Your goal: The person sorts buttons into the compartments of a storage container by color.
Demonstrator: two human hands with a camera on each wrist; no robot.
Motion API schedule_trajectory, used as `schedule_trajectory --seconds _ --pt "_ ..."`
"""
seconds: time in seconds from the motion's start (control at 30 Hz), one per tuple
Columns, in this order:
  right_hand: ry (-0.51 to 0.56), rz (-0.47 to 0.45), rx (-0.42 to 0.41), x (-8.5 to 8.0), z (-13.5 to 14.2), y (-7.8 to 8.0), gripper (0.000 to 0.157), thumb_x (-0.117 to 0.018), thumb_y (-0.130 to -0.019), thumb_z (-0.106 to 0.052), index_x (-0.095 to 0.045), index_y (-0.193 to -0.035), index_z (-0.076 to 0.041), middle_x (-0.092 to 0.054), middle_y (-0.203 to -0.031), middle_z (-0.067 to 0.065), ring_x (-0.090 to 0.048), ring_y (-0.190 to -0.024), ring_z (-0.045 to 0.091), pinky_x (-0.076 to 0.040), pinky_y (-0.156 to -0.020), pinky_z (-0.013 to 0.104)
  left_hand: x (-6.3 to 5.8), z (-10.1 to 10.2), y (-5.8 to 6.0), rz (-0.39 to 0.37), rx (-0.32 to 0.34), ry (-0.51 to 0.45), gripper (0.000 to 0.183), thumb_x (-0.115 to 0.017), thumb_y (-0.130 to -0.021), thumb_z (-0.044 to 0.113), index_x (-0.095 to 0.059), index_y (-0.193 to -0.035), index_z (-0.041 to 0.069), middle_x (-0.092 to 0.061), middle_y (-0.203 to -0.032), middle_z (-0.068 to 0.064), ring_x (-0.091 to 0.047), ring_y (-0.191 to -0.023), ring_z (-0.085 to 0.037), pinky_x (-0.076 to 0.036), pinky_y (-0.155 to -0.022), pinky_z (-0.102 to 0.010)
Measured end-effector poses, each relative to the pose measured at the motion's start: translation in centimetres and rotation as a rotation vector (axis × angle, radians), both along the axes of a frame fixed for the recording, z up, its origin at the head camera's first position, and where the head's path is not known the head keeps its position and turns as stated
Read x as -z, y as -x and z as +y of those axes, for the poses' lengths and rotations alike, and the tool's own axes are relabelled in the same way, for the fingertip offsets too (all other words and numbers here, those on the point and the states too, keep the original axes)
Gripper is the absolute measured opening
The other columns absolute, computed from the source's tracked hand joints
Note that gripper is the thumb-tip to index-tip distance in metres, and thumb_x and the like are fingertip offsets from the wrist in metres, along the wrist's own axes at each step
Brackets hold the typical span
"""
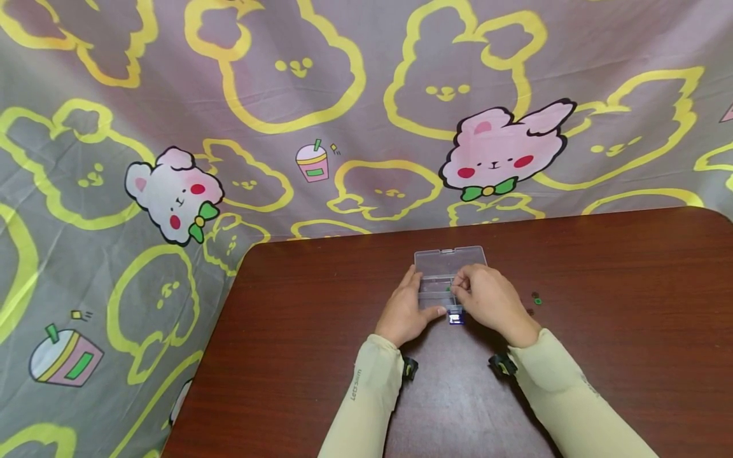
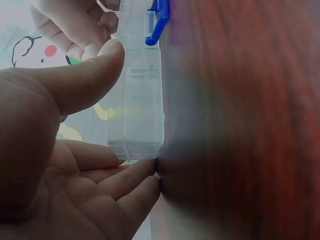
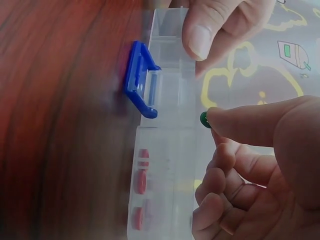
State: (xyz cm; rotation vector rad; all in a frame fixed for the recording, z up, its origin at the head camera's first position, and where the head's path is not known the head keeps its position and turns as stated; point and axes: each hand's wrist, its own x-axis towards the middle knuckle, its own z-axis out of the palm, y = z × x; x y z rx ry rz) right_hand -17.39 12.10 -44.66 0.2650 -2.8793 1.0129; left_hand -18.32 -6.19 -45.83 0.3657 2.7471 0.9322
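Observation:
A clear plastic compartment box (image 1: 436,296) lies on the table with its lid (image 1: 449,261) raised at the back. My left hand (image 1: 401,313) holds the box's left end, thumb over the front rim and fingers against the side wall. Between thumb and forefinger, my right hand (image 1: 489,299) pinches a small round green button (image 3: 204,119) just above the box's open top. Several red buttons (image 3: 142,181) show through the front wall of the right-hand compartment. A blue latch (image 3: 134,77) hangs open on the front.
To the right of the right hand, a green piece (image 1: 537,301) and small dark pieces (image 1: 535,294) lie on the brown wooden table (image 1: 309,331). Behind the table hangs a patterned curtain (image 1: 378,140), close to its back edge.

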Motion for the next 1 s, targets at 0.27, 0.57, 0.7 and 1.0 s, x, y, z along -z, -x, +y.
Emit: schedule_trajectory --seconds 0.27,0.57,0.7,1.0 --pt "-0.005 0.003 -0.010 0.1 -0.3 0.2 0.008 -0.071 -0.091 -0.010 -0.068 -0.084 -0.007 -0.057 -0.077 0.003 -0.049 -0.061 0.015 -0.042 -0.055 0.031 0.1 -0.1 0.0 -0.005 0.000 0.004 0.085 -0.078 -0.090 0.035 -0.035 -0.154 0.000 -0.021 -0.166 -0.009 -0.034 -0.146 -0.026 -0.035 -0.115 -0.040" --pt "-0.011 0.002 -0.016 0.0 -0.9 0.5 0.009 -0.072 -0.091 -0.009 -0.068 -0.084 -0.007 -0.057 -0.077 0.004 -0.050 -0.063 0.016 -0.043 -0.057 0.032 0.2 -0.1 0.1 0.002 0.001 0.001 0.085 -0.078 -0.090 0.035 -0.035 -0.154 -0.001 -0.021 -0.166 -0.010 -0.033 -0.147 -0.026 -0.034 -0.116 -0.040" --pt "-0.012 0.009 -0.018 0.1 -1.1 0.6 0.009 -0.073 -0.091 -0.009 -0.067 -0.083 -0.007 -0.058 -0.078 0.004 -0.050 -0.064 0.016 -0.043 -0.058 0.032 0.2 -0.1 0.1 0.001 0.006 -0.009 0.085 -0.078 -0.090 0.034 -0.035 -0.154 -0.002 -0.021 -0.166 -0.011 -0.033 -0.147 -0.027 -0.035 -0.115 -0.040" --pt "-0.011 -0.007 -0.005 0.3 -1.5 0.9 0.011 -0.074 -0.090 -0.011 -0.067 -0.082 -0.009 -0.056 -0.076 0.003 -0.050 -0.063 0.017 -0.042 -0.055 0.031 0.0 -0.1 0.1 0.007 0.016 0.002 0.086 -0.078 -0.090 0.036 -0.035 -0.154 -0.003 -0.021 -0.166 -0.012 -0.034 -0.146 -0.027 -0.035 -0.115 -0.040"
